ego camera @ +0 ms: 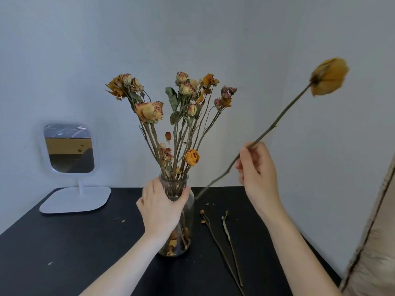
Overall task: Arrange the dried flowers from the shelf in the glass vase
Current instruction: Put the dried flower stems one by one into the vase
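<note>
A clear glass vase [188, 212] stands mid-table on the black shelf top [74, 242], filled with several dried roses [183, 107] in orange, cream and pink. My left hand [160, 207] grips the vase around its neck. My right hand [256, 174] pinches the stem of a single dried orange flower [329, 76], held tilted with the bloom up to the right and the stem's lower end close to the vase's right shoulder. Loose petals lie in the vase's bottom.
Two bare dried stems [226, 238] lie on the black top right of the vase. A white-framed standing mirror [69, 148] is at the back left. A beige cushion or fabric [376, 253] rises at the right edge. Small petal crumbs dot the surface.
</note>
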The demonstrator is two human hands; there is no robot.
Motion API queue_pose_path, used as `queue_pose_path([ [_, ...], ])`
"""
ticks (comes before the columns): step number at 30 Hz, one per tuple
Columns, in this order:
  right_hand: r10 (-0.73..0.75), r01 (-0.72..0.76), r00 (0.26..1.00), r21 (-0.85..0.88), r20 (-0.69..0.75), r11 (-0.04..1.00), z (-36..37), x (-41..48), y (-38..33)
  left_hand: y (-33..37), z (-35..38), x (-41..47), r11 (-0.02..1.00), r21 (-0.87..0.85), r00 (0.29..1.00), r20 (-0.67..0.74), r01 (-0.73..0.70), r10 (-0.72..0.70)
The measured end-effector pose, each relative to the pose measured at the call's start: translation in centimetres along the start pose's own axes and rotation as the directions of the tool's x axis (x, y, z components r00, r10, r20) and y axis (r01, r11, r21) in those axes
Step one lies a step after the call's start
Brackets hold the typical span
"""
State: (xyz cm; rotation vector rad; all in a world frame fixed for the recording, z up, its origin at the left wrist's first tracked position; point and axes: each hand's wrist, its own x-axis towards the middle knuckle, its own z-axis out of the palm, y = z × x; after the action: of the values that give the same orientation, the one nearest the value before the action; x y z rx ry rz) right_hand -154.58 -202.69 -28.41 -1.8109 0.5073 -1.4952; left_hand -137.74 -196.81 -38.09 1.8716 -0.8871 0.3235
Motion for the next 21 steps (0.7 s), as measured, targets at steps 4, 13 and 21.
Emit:
queue_pose_path([
  [4,-0.084,0.084,0.996,0.154,-0.003,0.984,1.0,0.7,-2.6,-0.3,-0.3,0.1,0.977,-0.214,0.995,0.103,0.022,0.000],
  [13,-0.131,0.131,0.981,0.007,0.144,0.991,3.7,0.9,-2.3,0.0,-0.5,0.1,0.976,-0.204,0.987,0.154,0.075,-0.044],
  [21,-0.117,0.170,0.961,-0.199,0.252,0.965,4.6,1.0,-1.7,0.0,-0.6,0.0,0.975,-0.211,0.987,0.156,0.073,-0.040],
])
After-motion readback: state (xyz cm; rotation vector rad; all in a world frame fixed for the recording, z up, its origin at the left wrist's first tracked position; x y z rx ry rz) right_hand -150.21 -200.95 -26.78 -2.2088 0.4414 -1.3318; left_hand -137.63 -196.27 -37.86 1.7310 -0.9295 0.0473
